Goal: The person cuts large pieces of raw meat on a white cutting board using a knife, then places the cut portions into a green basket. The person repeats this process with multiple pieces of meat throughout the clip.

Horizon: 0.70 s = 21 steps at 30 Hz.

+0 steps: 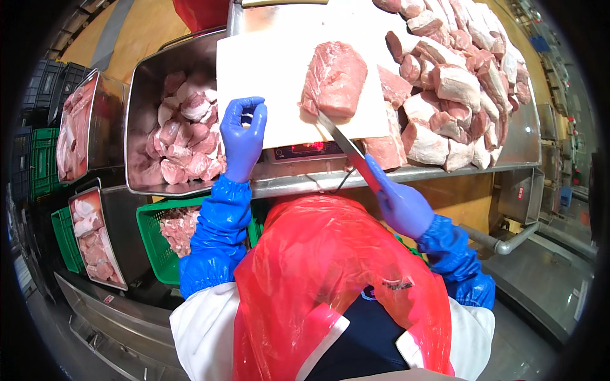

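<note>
A thick boneless piece of pink meat (337,79) lies on the white cutting board (260,63). My right hand (406,206), in a blue-violet glove, grips a knife (343,145). Its blade slants up and left, with the tip at the meat's lower left edge. Over the board's left edge is my left hand (244,140), gloved alike. Its fingers are loosely curled, the thumb and forefinger form a rounded gap, and nothing shows in it. It is apart from the meat.
Many meat pieces (457,89) are heaped on the steel table at right. A steel tub (133,136) of cut meat stands left of the board. Under the board's front edge sits a scale display (302,150). A green crate (152,238) with trimmings is below the tub.
</note>
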### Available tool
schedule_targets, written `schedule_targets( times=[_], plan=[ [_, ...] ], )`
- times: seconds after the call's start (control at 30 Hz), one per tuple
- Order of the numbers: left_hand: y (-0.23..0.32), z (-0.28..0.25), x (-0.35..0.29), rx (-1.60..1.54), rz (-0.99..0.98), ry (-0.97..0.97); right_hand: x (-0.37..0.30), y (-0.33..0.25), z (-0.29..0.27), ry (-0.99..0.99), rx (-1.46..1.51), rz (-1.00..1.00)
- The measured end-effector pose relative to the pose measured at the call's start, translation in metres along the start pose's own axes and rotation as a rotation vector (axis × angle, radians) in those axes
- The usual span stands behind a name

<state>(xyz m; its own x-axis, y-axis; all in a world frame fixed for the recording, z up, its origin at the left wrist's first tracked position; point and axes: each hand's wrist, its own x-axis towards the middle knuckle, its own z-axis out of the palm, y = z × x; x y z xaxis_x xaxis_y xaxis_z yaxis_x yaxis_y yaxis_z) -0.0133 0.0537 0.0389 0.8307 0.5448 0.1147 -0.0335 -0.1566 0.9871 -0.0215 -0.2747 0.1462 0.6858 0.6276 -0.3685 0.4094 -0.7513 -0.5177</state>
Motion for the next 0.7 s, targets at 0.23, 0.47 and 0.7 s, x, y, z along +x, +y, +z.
schedule_targets(
  times=[0.23, 0.47, 0.7],
  plan=[
    [-0.008, 0.070, 0.006, 0.279, 0.218, -0.047, 0.014, 0.009, -0.025, 0.384, 0.323, -0.072],
    [-0.020, 0.060, 0.000, 0.063, 0.048, -0.070, 0.164, -0.030, 0.033, 0.523, 0.326, -0.298],
    [-0.030, 0.043, 0.000, -0.030, -0.058, -0.167, 0.040, -0.015, 0.009, -0.113, -0.348, 0.133]
  ],
)
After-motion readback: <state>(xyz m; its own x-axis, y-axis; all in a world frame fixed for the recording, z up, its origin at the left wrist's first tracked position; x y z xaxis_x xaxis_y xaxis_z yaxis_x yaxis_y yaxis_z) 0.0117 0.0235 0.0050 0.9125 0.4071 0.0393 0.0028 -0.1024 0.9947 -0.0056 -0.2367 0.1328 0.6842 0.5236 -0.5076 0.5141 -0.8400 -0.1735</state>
